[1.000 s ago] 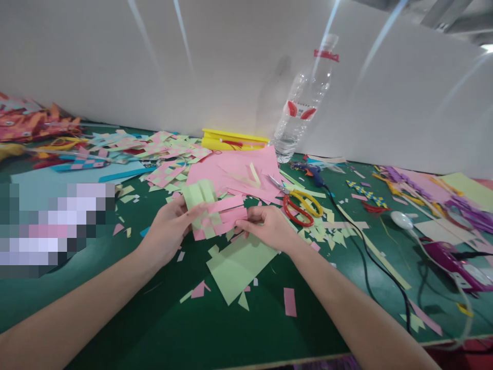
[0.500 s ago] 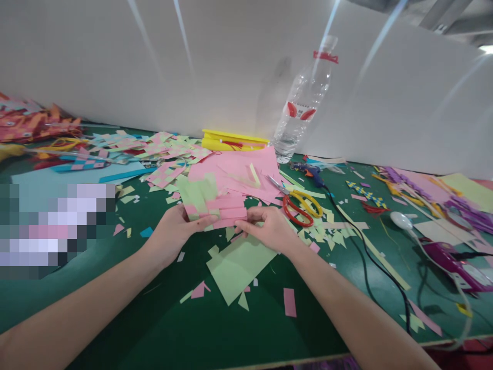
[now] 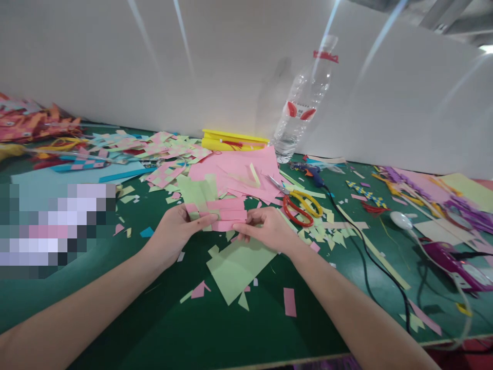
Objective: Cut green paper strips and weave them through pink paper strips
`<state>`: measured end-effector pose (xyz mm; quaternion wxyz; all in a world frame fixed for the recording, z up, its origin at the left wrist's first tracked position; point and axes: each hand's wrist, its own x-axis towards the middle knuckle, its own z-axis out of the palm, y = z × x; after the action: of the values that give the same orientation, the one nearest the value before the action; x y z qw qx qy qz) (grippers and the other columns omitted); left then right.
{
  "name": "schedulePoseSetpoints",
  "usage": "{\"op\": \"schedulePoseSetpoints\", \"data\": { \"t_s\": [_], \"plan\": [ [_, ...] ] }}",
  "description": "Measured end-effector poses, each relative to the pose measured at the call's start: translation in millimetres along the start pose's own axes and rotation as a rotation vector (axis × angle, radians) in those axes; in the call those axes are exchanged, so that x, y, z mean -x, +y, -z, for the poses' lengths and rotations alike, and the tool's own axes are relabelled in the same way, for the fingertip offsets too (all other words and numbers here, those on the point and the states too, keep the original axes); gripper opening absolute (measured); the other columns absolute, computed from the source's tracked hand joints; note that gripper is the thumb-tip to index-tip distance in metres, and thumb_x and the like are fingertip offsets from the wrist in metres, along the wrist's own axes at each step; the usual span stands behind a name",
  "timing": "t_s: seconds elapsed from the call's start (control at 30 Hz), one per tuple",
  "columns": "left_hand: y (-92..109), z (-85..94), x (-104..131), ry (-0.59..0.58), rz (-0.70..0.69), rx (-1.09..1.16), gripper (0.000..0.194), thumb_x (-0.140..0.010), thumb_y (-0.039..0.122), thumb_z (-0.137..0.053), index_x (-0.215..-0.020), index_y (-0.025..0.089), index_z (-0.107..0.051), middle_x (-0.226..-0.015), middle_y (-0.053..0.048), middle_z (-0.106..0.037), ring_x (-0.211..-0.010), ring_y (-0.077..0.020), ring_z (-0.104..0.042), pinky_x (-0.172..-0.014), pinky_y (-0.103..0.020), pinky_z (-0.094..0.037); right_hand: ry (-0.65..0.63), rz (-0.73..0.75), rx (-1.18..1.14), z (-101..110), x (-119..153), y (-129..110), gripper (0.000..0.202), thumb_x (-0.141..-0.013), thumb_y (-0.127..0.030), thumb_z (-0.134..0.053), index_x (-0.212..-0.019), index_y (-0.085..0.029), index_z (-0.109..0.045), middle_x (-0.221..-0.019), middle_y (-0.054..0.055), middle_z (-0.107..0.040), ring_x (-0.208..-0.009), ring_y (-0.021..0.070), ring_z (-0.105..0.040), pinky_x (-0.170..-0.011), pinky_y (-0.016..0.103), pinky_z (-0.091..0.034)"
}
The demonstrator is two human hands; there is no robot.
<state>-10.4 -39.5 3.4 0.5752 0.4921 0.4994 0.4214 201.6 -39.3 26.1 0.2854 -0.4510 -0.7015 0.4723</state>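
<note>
A woven piece of pink and green paper strips [image 3: 227,215] is held up between my hands over the green table. My left hand [image 3: 179,228] pinches its left part, the thumb lying across the front. My right hand [image 3: 265,226] has thumb and fingers closed on the lower right edge of the pink strips. Green strips fan upward from the weave on the left. Beneath my hands a green paper sheet [image 3: 241,267] lies on the table, and a pink sheet [image 3: 234,169] lies behind them.
Scissors [image 3: 298,205] with red and yellow handles lie right of my hands. Behind stand a plastic bottle [image 3: 306,103] and a yellow folded piece [image 3: 234,140]. A glue gun [image 3: 314,174] with a black cable, a purple device [image 3: 454,264] and paper scraps [image 3: 327,231] lie to the right.
The pink strips have shifted slightly and lie flatter. My right thumb has moved a little left and down along their edge; my left hand has hardly moved.
</note>
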Motion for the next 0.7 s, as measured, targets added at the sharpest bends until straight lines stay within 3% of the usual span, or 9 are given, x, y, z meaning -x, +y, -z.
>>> {"op": "schedulePoseSetpoints", "data": {
  "t_s": [0.2, 0.5, 0.7],
  "plan": [
    [0.6, -1.2, -0.7, 0.014, 0.021, 0.001, 0.027, -0.065, 0.038, -0.076, -0.083, 0.019, -0.071, -0.086, -0.006, -0.074, -0.086, -0.0241, -0.068, -0.075, -0.031, -0.055, -0.035, 0.028, -0.014, -0.6, -2.1, 4.1, 0.027, -0.077, -0.043, -0.062, -0.086, -0.019, -0.069, -0.082, 0.004, -0.073, -0.074, 0.0161, -0.069, -0.065, 0.026, -0.053],
    [0.0, -3.2, -1.7, 0.003, 0.013, 0.112, 0.021, -0.067, 0.036, -0.075, -0.077, 0.018, -0.069, -0.079, -0.004, -0.073, -0.081, -0.0215, -0.068, -0.077, -0.031, -0.055, -0.059, 0.006, -0.027, -5.7, -1.1, 5.3, 0.028, -0.078, -0.046, -0.061, -0.084, -0.021, -0.073, -0.075, 0.003, -0.073, -0.072, 0.0176, -0.07, -0.065, 0.027, -0.053],
    [0.9, -4.2, -1.5, -0.038, 0.029, 0.139, 0.026, -0.068, 0.037, -0.074, -0.085, 0.019, -0.068, -0.092, -0.007, -0.072, -0.089, -0.0233, -0.067, -0.077, -0.031, -0.056, -0.098, 0.023, -0.016, -4.5, -1.3, 3.4, 0.031, -0.079, -0.047, -0.058, -0.084, -0.02, -0.073, -0.078, 0.003, -0.073, -0.069, 0.0157, -0.069, -0.071, 0.028, -0.053]
  ]
}}
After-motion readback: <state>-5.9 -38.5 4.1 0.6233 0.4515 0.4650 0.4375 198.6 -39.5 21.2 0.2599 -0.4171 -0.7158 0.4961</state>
